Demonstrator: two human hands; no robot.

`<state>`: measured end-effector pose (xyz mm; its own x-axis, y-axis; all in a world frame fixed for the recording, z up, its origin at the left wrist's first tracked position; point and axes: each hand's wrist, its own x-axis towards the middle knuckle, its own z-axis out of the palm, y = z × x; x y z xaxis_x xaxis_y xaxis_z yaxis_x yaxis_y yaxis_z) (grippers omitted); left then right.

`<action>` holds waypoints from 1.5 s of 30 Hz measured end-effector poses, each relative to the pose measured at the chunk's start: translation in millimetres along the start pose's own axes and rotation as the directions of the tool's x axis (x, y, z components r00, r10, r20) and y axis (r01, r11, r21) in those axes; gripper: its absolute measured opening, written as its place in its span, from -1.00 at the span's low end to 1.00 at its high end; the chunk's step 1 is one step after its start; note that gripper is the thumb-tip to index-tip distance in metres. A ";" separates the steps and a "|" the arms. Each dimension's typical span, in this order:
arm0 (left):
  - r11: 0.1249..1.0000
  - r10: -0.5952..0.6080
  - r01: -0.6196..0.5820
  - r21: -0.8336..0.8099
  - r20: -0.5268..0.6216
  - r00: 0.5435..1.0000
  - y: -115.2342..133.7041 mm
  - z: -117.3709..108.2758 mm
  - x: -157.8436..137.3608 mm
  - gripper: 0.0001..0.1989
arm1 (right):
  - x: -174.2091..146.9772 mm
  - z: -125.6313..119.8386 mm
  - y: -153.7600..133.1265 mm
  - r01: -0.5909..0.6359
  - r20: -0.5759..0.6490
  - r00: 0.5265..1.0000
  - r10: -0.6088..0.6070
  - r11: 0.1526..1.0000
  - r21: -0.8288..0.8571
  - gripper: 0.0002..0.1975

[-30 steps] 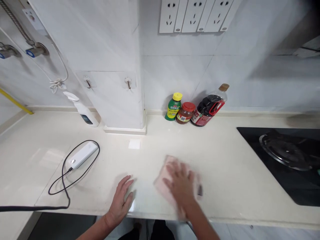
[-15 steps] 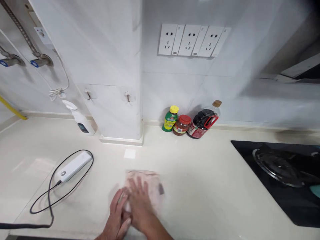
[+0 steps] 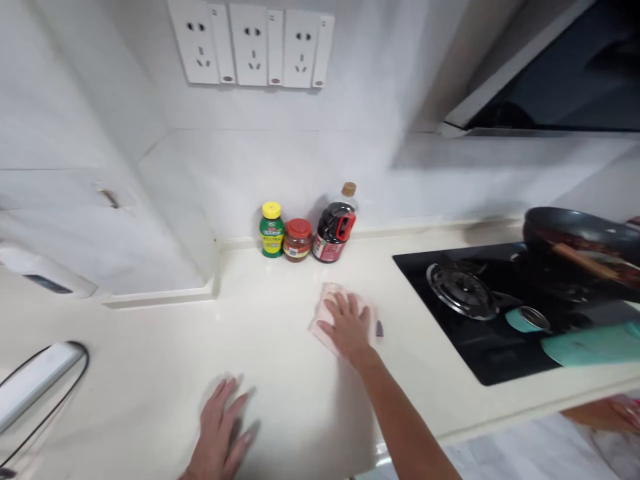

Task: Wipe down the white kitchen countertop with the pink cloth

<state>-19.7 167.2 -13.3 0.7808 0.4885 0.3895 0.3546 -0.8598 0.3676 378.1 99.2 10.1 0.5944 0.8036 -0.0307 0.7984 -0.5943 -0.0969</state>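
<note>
Nearest is the left hand, open with fingers a bit apart, low over the front part of the cream desk; can't tell if it's touching. Over at the desk's left edge there's a white device with a black cable looped round it.

Further in, the right hand is spread flat on a pink cloth, pressing rather than gripping. The cloth sits mid-desk, short of the left edge of the black cooktop. Small dark tag by its right side, no readable writing.

The cooktop has a teal-sided can near its front edge, plus a dark pan at the back right.

Labels, along the desk's back edge: green bottle with a yellow cap and yellow lettering, red-lidded jar with a pale patch on its label, then a big dark bottle with a red handle and red label. Print's too small or blurry for brands, sorry.

Surface is glossy. Behind it: pale marbled wall, three white sockets up top, dark range hood upper right.
</note>
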 end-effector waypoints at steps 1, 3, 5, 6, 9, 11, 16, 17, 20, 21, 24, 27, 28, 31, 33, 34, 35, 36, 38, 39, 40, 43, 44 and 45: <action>0.999 0.040 -0.040 -0.018 0.015 0.999 9.4 9.1 19.4 -0.45 | -7.8 0.4 30.0 -0.088 -0.023 0.996 0.088 0.996 -0.019 -0.37; 0.992 0.121 -0.120 -0.048 0.024 0.992 24.4 28.3 57.8 -0.49 | -31.6 2.5 81.0 -0.251 -0.044 0.967 0.250 0.968 -0.030 -0.35; 0.980 0.190 -0.189 -0.056 0.008 0.982 33.2 47.0 92.4 -0.53 | -62.7 6.1 117.8 -0.331 -0.040 0.943 0.330 0.943 -0.028 -0.31; 0.976 0.211 -0.210 -0.052 0.007 0.978 35.7 55.5 107.3 -0.56 | -79.2 8.2 130.7 -0.334 -0.040 0.942 0.333 0.942 -0.031 -0.27; 0.969 0.244 -0.244 -0.026 0.011 0.970 39.4 75.7 139.7 -0.61 | -121.0 14.7 150.9 -0.277 -0.069 0.959 0.274 0.960 -0.036 -0.18; 0.965 0.261 -0.261 0.009 0.038 0.965 41.4 83.6 151.0 -0.64 | -132.7 16.8 154.7 -0.273 -0.128 0.954 0.270 0.962 -0.009 -0.29; 0.916 0.372 -0.386 0.109 0.130 0.919 47.2 87.3 157.0 -0.63 | -81.5 2.0 160.6 -0.347 -0.228 0.904 0.363 0.932 0.108 -0.45; 0.911 0.379 -0.395 0.121 0.139 0.915 47.8 87.0 156.8 -0.62 | -60.9 -3.6 163.4 -0.349 -0.198 0.909 0.367 0.929 0.121 -0.45; 0.913 0.367 -0.387 0.131 0.150 0.918 47.2 86.8 155.9 -0.61 | 1.0 -18.3 175.4 -0.338 -0.108 0.929 0.353 0.931 0.136 -0.40; 0.915 0.363 -0.382 0.129 0.151 0.920 46.4 87.2 155.6 -0.61 | 16.8 -21.7 180.3 -0.328 -0.095 0.935 0.342 0.935 0.137 -0.39; 0.922 0.343 -0.365 0.127 0.164 0.925 43.7 88.6 155.3 -0.59 | 31.9 -27.5 196.5 -0.280 -0.075 0.954 0.291 0.951 0.130 -0.40; 0.926 0.333 -0.357 0.126 0.176 0.926 42.8 88.7 156.9 -0.61 | -10.9 -27.4 215.2 -0.238 -0.052 0.968 0.245 0.964 0.122 -0.43; 0.925 0.336 -0.360 0.124 0.177 0.925 43.1 88.4 157.9 -0.62 | -36.1 -25.4 222.4 -0.230 -0.045 0.971 0.236 0.966 0.122 -0.44; 0.921 0.351 -0.372 0.114 0.169 0.921 45.0 87.3 161.0 -0.63 | -125.5 -13.0 247.4 -0.208 -0.061 0.974 0.218 0.967 0.145 -0.44; 0.922 0.354 -0.373 0.102 0.163 0.921 46.2 87.1 162.4 -0.63 | -179.8 -2.5 266.1 -0.217 -0.076 0.969 0.234 0.958 0.187 -0.42; 0.923 0.353 -0.371 0.098 0.164 0.921 46.5 87.2 162.8 -0.63 | -201.1 1.9 275.7 -0.225 -0.078 0.966 0.247 0.950 0.217 -0.42; 0.924 0.352 -0.371 0.095 0.167 0.921 46.6 87.5 163.0 -0.63 | -217.4 5.3 285.4 -0.246 -0.079 0.959 0.273 0.937 0.246 -0.42; 0.924 0.352 -0.371 0.095 0.169 0.920 46.5 87.8 163.0 -0.63 | -228.4 7.6 294.9 -0.285 -0.086 0.944 0.318 0.918 0.274 -0.42; 0.922 0.353 -0.374 0.102 0.178 0.918 45.8 88.9 162.5 -0.63 | -236.1 9.4 312.5 -0.406 -0.112 0.881 0.459 0.857 0.316 -0.45; 0.921 0.353 -0.375 0.103 0.184 0.917 45.2 89.6 162.2 -0.63 | -234.6 9.3 319.5 -0.472 -0.124 0.837 0.533 0.818 0.329 -0.45; 0.922 0.351 -0.374 0.102 0.190 0.917 44.5 90.4 161.8 -0.63 | -231.1 9.2 324.5 -0.529 -0.133 0.791 0.596 0.778 0.339 -0.44; 0.926 0.341 -0.365 0.098 0.195 0.920 42.1 93.7 160.5 -0.63 | -219.9 10.4 321.8 -0.586 -0.136 0.735 0.664 0.723 0.366 -0.41; 0.927 0.339 -0.363 0.100 0.194 0.921 41.3 95.1 159.9 -0.62 | -218.8 11.8 313.8 -0.579 -0.137 0.737 0.662 0.722 0.377 -0.42; 0.927 0.337 -0.361 0.101 0.195 0.921 40.7 96.5 159.3 -0.62 | -219.7 13.7 302.3 -0.564 -0.139 0.745 0.652 0.727 0.390 -0.43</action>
<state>168.7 195.7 -17.8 0.9391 0.1308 0.3177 0.0988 -0.9885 0.1147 487.6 -256.6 -26.1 0.9771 0.2065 0.0518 0.2079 -0.8730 -0.4412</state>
